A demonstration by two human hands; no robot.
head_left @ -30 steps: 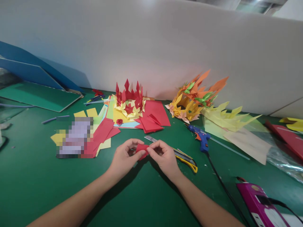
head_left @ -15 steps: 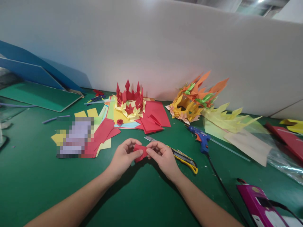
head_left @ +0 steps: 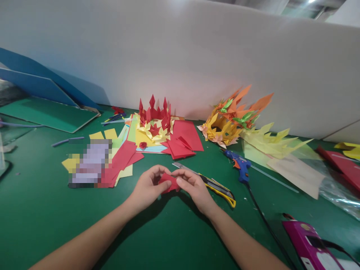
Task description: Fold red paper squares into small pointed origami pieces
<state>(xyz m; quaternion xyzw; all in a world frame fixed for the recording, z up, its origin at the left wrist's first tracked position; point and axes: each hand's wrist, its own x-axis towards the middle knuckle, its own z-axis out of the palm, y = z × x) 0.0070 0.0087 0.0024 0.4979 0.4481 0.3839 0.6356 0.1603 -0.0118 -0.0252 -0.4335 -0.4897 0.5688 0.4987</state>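
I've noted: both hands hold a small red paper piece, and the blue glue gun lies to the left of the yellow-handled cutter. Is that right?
Not quite: the head view shows the blue glue gun to the right of the yellow-handled cutter. The left hand and right hand do both hold the small red paper piece.

Here I have it on my feed: a small piece of red paper (head_left: 172,183), pinched between the left hand (head_left: 146,187) and the right hand (head_left: 196,190), up above the green table (head_left: 168,240). It's plain, flattish, its broad face toward my camera, a thumb pressing at either end. I'd say it's folded, though fingers cover too much for certainty.
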